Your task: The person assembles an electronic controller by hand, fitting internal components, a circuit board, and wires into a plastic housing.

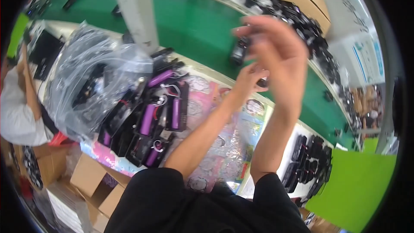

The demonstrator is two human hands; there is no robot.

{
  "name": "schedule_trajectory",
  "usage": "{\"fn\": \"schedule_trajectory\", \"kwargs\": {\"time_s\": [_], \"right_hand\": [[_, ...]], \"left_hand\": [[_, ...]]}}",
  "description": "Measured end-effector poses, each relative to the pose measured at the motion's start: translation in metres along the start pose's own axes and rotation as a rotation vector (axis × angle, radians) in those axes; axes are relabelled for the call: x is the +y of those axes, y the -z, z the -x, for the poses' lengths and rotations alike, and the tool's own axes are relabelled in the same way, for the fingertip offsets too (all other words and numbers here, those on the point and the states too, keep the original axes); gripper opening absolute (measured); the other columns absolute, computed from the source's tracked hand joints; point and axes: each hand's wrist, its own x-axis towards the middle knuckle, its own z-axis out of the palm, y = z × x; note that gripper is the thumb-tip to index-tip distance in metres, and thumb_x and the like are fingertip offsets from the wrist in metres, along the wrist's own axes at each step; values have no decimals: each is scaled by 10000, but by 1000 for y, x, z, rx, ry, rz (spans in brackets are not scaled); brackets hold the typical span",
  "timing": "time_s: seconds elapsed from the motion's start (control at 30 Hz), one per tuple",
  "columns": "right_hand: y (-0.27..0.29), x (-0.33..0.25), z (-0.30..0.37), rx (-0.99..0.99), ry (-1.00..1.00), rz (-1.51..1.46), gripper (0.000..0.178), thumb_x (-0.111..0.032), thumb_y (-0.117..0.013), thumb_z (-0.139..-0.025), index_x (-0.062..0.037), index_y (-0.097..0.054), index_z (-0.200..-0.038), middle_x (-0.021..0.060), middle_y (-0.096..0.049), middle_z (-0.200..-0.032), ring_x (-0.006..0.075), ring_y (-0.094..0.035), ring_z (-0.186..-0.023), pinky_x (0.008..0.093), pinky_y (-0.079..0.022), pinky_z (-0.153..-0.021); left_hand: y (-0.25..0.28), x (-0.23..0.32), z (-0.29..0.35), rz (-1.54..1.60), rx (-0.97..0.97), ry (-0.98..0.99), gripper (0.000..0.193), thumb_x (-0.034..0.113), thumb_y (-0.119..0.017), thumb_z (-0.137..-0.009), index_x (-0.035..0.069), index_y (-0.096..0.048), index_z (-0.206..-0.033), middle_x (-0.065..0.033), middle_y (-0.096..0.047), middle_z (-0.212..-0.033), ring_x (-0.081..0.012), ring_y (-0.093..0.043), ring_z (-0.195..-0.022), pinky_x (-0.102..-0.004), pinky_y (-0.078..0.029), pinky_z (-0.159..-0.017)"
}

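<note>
Reaching out at the green belt, you worked two-handed.
A clear plastic bag lay left of purple devices in black trays; a black device showed against the belt; your left hand grasped a small dark piece, partly hidden; your right hand, raised and blurred, curved its fingers, hold not discernible; black items lay on the white table.

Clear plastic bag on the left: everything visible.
Large clear plastic bag, glossy-looking and thin, crumpled, with bright creases. It lies bulging on the worktable at the person's left. Dark items show through, too blurred to identify. Its right side borders black trays and purple objects; whether they touch is unclear. Neither the left hand nor the right hand touches it.
</note>
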Motion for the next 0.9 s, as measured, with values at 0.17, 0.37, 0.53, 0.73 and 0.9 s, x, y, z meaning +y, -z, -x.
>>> {"fn": "schedule_trajectory", "kwargs": {"time_s": [0.17, 0.37, 0.53, 0.73, 0.9], "right_hand": [[137, 53, 65, 672, -266, 19, 294, -22, -512, -882, -70, -537, -1171, 94, -641, -1019, 94, -595, -759, 182, -464, -620], [142, 102, 67, 418, -459, 7, 284, 39, -497, -852, -49, -521, -1121, 88, -632, -1028, 143, -634, -850, 233, -504, -708], [133, 118, 58, 227, -394, -45, 259, 93, -449, -808, -9, -540, -1027, 109, -624, -1044, 147, -630, -879, 250, -501, -742], [135, 128, 57, 29, -346, -103, 193, 77, -494, -800, 52, -622, -943, 153, -609, -1115, 155, -617, -916, 267, -491, -804], [137, 128, 57, 120, -372, -67, 215, 8, -607, -804, 54, -624, -1013, 131, -641, -1039, 132, -614, -912, 243, -480, -823]], "left_hand": [[-26, -11, 2, -183, 61, 205, 404, 47, -602, -782, -14, -479, -1161, -93, -563, -1013, -182, -595, -879, -358, -541, -704], [-19, -8, 11, -159, 15, 292, 326, 85, -579, -812, 7, -511, -1121, -87, -582, -1004, -172, -603, -884, -309, -529, -700], [-11, -2, 7, -90, 48, 282, 274, 204, -564, -879, 33, -531, -1091, -81, -607, -974, -169, -622, -869, -301, -528, -660], [-9, -6, 3, -106, 145, 228, 256, 228, -566, -890, 40, -541, -1062, -76, -613, -942, -166, -624, -832, -278, -518, -679], [-10, -6, 4, -171, 172, 219, 265, 264, -562, -895, 41, -559, -1038, -64, -612, -929, -142, -608, -814, -316, -517, -671]]}}
